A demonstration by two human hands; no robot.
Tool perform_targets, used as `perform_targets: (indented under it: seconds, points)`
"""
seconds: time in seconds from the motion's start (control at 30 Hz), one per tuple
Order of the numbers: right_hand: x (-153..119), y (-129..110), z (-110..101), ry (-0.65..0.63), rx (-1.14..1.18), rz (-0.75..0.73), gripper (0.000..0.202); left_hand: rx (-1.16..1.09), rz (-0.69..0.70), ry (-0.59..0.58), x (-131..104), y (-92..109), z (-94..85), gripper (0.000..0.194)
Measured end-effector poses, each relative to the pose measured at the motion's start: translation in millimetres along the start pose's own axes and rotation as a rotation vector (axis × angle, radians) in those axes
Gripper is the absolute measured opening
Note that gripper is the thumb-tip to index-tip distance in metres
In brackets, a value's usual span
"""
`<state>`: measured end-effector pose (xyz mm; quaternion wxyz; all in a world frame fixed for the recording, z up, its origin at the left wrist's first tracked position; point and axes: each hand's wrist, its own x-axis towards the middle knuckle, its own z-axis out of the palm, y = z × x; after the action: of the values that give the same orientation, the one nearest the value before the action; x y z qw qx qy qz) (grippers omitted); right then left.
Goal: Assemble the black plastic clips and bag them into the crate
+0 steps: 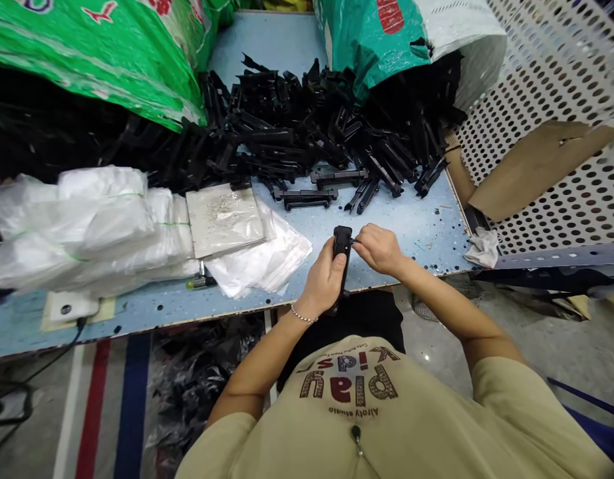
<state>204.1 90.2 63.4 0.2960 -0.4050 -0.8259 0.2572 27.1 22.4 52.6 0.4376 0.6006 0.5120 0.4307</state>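
My left hand (324,279) is wrapped round a long black plastic part (342,241), held upright at the table's front edge. At the part's right side, the fingers of my right hand (377,249) are pinched together on something small and dark, too small to name. Beyond my hands lies a heap of similar black plastic parts (291,140). Two of them, a single black part (307,198) and another black part (339,177), lie nearest to me at the heap's front.
Bundled clear plastic bags (97,226) and a bag of small bits (227,219) lie left on the blue table (406,229). A green sack (112,60) and a teal sack (376,40) stand behind. A perforated white panel (551,80) and cardboard (541,166) are at right.
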Motion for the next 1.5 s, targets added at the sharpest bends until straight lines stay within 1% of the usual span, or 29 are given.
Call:
perform_targets:
  seconds: [0.03, 0.1, 0.13, 0.17, 0.2, 0.23, 0.3, 0.37, 0.4, 0.43, 0.47, 0.5, 0.57, 0.63, 0.67, 0.7, 0.73, 0.8, 0.83, 0.87, 0.9, 0.93, 1.03, 1.13, 1.23, 1.3, 1.37, 1.43, 1.5]
  points:
    - [0, -1, 5, -0.011, 0.136, 0.078, 0.059, 0.043, 0.014, 0.010, 0, -1, -0.1, 0.063]
    - [-4, -3, 12, -0.093, 0.399, 0.251, 0.062, 0.081, 0.016, 0.018, 2, -4, -2.1, 0.067]
    - [-6, -5, 14, -0.147, 0.478, 0.314, 0.063, 0.067, 0.003, 0.017, 4, -6, -4.0, 0.067]
    - [-10, -6, 14, -0.198, 0.494, 0.336, 0.064, 0.037, -0.017, 0.018, 6, -8, -6.4, 0.065]
    - [-13, -9, 13, -0.237, 0.443, 0.310, 0.065, 0.000, -0.040, 0.027, 9, -9, -9.0, 0.063]
    - [-18, -11, 11, -0.261, 0.334, 0.243, 0.065, -0.036, -0.064, 0.043, 11, -11, -11.5, 0.062]
    - [-27, -18, 8, -0.296, 0.037, 0.040, 0.064, -0.078, -0.099, 0.081, 17, -11, -15.1, 0.061]
    - [-34, -23, 9, -0.373, -0.197, -0.174, 0.060, -0.087, -0.112, 0.097, 21, -10, -15.6, 0.062]
    - [-37, -25, 12, -0.413, -0.257, -0.251, 0.059, -0.090, -0.112, 0.096, 22, -9, -14.6, 0.063]
    - [-39, -26, 16, -0.448, -0.283, -0.296, 0.057, -0.094, -0.111, 0.095, 22, -8, -13.2, 0.063]
    - [-40, -26, 21, -0.470, -0.281, -0.308, 0.056, -0.100, -0.108, 0.100, 22, -8, -11.6, 0.064]
    - [-41, -26, 25, -0.490, -0.256, -0.287, 0.055, -0.105, -0.101, 0.106, 21, -7, -10.1, 0.064]
    - [-41, -25, 30, -0.555, -0.155, -0.178, 0.052, -0.107, -0.080, 0.110, 18, -9, -9.0, 0.063]
    - [-36, -24, 28, -0.653, -0.058, -0.086, 0.052, -0.094, -0.071, 0.104, 14, -12, -11.1, 0.062]
    - [-32, -24, 23, -0.672, -0.043, -0.065, 0.053, -0.083, -0.077, 0.101, 12, -14, -13.1, 0.062]
    - [-27, -24, 17, -0.643, -0.065, -0.056, 0.054, -0.075, -0.087, 0.099, 11, -15, -15.5, 0.063]
    - [-21, -24, 11, -0.561, -0.121, -0.053, 0.055, -0.070, -0.097, 0.101, 10, -16, -18.0, 0.063]
    - [-7, -23, -3, -0.334, -0.287, -0.071, 0.057, -0.076, -0.103, 0.100, 8, -17, -22.1, 0.062]
    - [0, -23, -9, -0.251, -0.372, -0.098, 0.056, -0.089, -0.102, 0.090, 8, -16, -23.5, 0.061]
    - [7, -23, -15, -0.218, -0.444, -0.144, 0.053, -0.109, -0.105, 0.072, 8, -15, -24.4, 0.060]
    - [12, -22, -19, -0.232, -0.496, -0.202, 0.049, -0.135, -0.115, 0.045, 9, -14, -25.1, 0.060]
    - [17, -22, -23, -0.275, -0.526, -0.264, 0.045, -0.163, -0.133, 0.013, 9, -12, -25.5, 0.060]
    - [23, -24, -30, -0.417, -0.496, -0.392, 0.043, -0.238, -0.205, -0.080, 11, -10, -26.1, 0.061]
    - [22, -27, -32, -0.463, -0.446, -0.421, 0.042, -0.277, -0.238, -0.127, 11, -8, -25.6, 0.060]
    - [19, -27, -32, -0.478, -0.518, -0.440, 0.041, -0.282, -0.247, -0.125, 10, -5, -24.2, 0.059]
    - [16, -24, -30, -0.481, -0.543, -0.433, 0.043, -0.268, -0.256, -0.123, 9, -4, -23.3, 0.059]
    - [13, -16, -27, -0.468, -0.494, -0.388, 0.043, -0.264, -0.268, -0.145, 9, -5, -21.9, 0.060]
    - [12, -7, -25, -0.454, -0.401, -0.311, 0.044, -0.283, -0.281, -0.166, 10, -10, -18.8, 0.058]
    - [14, 2, -24, -0.464, -0.348, -0.197, 0.049, -0.315, -0.285, -0.133, 12, -21, -11.9, 0.055]
